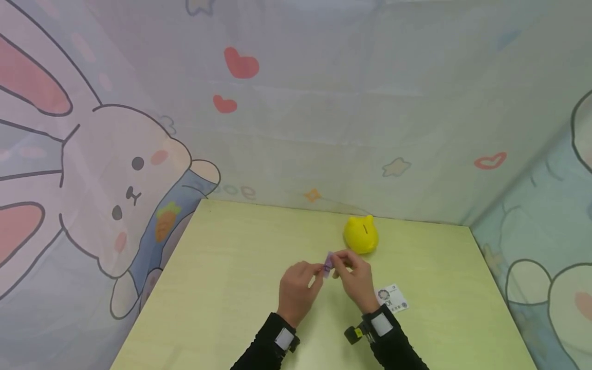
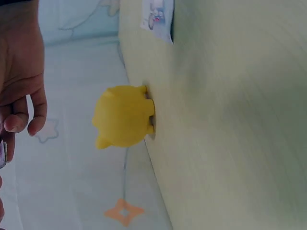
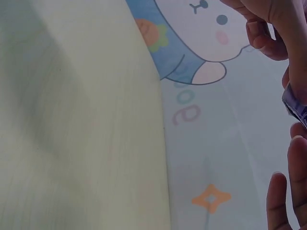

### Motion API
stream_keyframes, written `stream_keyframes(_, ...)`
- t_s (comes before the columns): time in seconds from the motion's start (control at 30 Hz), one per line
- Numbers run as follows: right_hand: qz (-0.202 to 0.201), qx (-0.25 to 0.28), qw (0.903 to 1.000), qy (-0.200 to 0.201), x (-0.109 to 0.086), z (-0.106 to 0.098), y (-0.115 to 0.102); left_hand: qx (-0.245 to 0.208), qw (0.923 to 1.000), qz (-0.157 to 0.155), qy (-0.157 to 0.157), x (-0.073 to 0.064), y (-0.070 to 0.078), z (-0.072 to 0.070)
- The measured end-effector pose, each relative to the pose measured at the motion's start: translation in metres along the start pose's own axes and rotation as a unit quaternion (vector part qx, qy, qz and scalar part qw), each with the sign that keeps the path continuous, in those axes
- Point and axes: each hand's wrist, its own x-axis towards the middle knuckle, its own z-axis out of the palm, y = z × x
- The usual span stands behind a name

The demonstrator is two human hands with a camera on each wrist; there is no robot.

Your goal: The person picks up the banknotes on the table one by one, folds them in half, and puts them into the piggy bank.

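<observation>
Between both hands, above the table, is a small folded purple banknote [image 1: 328, 265], creased into a narrow strip. My left hand [image 1: 297, 292] pinches its left side with thumb and fingertips. On the other side, my right hand [image 1: 357, 281] pinches it near the upper end. In the right wrist view only an edge of the folded banknote [image 3: 292, 103] shows between the fingers. Just beyond the right hand stands a yellow piggy bank [image 1: 361, 236] with a dark slot on top; its short feet rest on the table in the left wrist view.
A white printed slip [image 1: 394, 298] lies flat on the table beside the right wrist, partly covered by it. The pale yellow table [image 1: 222, 288] ends at the back against a cloth backdrop [image 1: 314, 123] with a rabbit and hearts. Another backdrop borders the right side.
</observation>
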Motion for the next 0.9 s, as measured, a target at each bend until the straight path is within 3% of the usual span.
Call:
stream_keyframes(0.17,-0.004,-0.003,1.0000,0.004,-0.002,0.001,-0.002,0.074,0.9940,0.081,-0.003,0.002,0.000,-0.002)
stream_keyframes(0.33,-0.007,-0.006,0.9999,0.010,-0.002,0.002,-0.003,0.106,0.9869,0.121,-0.016,0.004,0.000,-0.003)
stream_keyframes(0.6,-0.034,-0.008,0.9994,0.009,-0.001,0.001,-0.006,0.118,0.9824,0.141,-0.032,0.007,0.003,-0.006)
stream_keyframes(0.9,-0.080,-0.020,0.9963,-0.025,0.002,-0.006,-0.018,0.101,0.9843,0.133,-0.059,0.020,0.005,-0.016)
